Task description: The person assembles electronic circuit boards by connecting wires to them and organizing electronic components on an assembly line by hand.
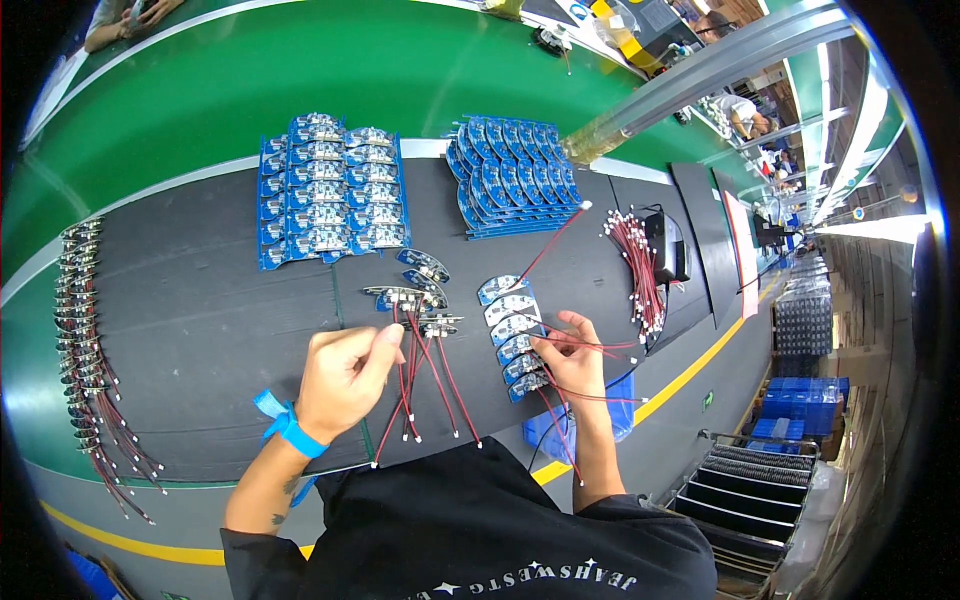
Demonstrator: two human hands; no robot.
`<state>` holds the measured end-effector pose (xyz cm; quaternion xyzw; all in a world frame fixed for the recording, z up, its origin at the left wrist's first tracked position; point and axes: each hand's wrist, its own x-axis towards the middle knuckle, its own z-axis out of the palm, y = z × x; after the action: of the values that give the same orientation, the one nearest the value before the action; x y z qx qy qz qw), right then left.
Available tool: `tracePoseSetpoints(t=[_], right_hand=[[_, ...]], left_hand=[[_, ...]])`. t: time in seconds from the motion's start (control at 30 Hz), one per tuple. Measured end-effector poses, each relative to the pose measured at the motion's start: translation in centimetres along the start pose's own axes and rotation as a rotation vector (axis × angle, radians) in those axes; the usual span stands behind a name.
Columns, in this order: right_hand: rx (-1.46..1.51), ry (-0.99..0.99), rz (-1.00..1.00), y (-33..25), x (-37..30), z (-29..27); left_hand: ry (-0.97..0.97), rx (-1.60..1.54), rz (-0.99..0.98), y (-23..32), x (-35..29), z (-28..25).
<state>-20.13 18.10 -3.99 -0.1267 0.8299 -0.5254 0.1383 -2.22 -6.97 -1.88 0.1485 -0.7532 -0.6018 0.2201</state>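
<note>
A short strip of blue-and-white circuit boards (513,318) lies in front of me, with red-and-black wires running off it. My right hand (572,358) grips its right edge between thumb and fingers, close to the wires. To the left, my left hand (350,378) is closed above the mat, thumb pressed against curled fingers; whatever it may hold is hidden. Just beyond it sits a small pile of separated circuit boards (405,298), their red-and-black wires (435,385) trailing toward me. A blue band circles my left wrist.
Two stacks of blue circuit board panels, one left (330,195) and one right (515,175), stand at the mat's far side. Wired boards (80,310) form a row at far left. A bundle of wires (635,270) lies right, beside a black device (668,248). A metal post (700,85) rises behind.
</note>
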Motion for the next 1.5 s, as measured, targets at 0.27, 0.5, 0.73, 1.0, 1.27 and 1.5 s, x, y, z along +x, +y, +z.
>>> tracePoseSetpoints(t=[0.27,0.5,0.73,1.0,1.27,1.5], right_hand=[[0.475,-0.258,-0.091,-4.0,2.1,-4.9],[0.176,-0.852,-0.111,-11.1,3.0,2.0],[0.003,-0.979,-0.131,-13.3,3.1,4.8],[0.055,-0.275,-0.471,-14.5,7.3,0.3],[0.461,-0.255,-0.019,-8.0,6.2,2.6],[0.314,-0.102,-0.023,-8.2,2.8,10.6]], left_hand=[[0.134,-0.332,-0.121,0.8,0.6,-0.9],[-0.487,-0.521,-0.384,1.8,2.2,-2.6],[-0.779,-0.490,-0.227,-0.7,1.7,-2.1],[-0.648,-0.750,-0.370,-1.9,1.0,-0.6],[-0.426,-0.802,-0.198,-1.6,1.1,0.1],[-0.259,-0.720,-0.388,-0.1,0.5,1.3]])
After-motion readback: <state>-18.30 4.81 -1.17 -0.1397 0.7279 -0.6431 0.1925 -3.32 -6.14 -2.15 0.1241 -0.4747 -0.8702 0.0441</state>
